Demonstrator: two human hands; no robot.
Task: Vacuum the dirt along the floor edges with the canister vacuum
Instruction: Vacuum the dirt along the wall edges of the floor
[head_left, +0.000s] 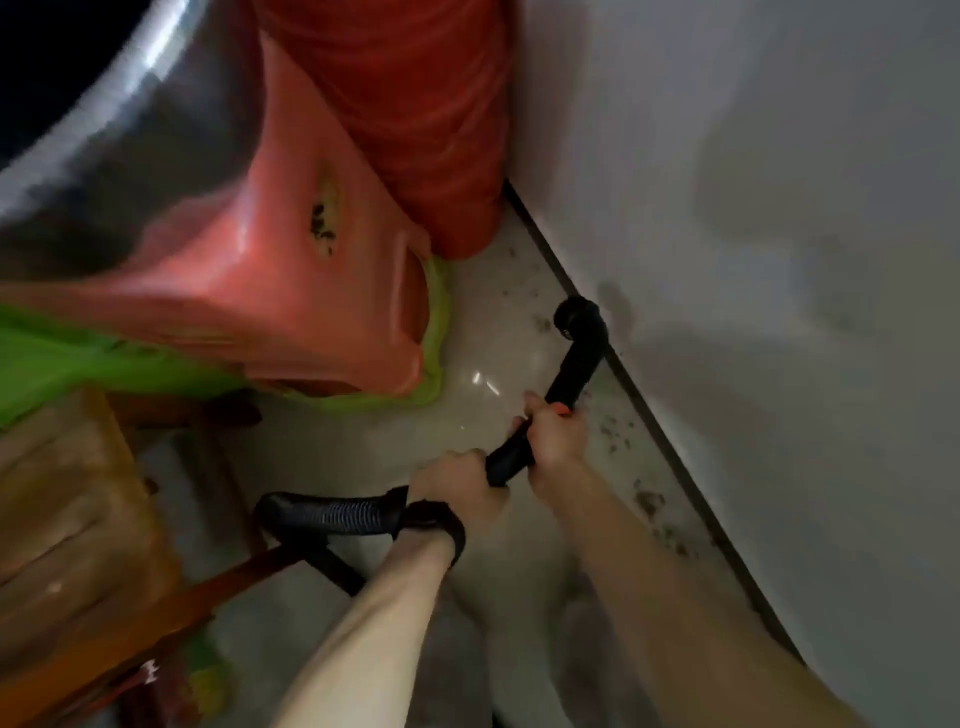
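A black vacuum tube slants up to the right, and its bent nozzle end sits at the dark strip where the pale floor meets the grey wall. My right hand grips the tube near an orange mark. My left hand, with a black band at the wrist, grips the tube just below. From there the ribbed black hose loops off to the left. Dark dirt crumbs lie along the wall edge below the nozzle, and more dirt lies just left of it.
A salmon plastic stool lies tipped over a green sheet at the left. An orange-red ribbed roll stands in the corner against the wall. A wooden chair fills the lower left. A shiny metal surface curves at the upper left.
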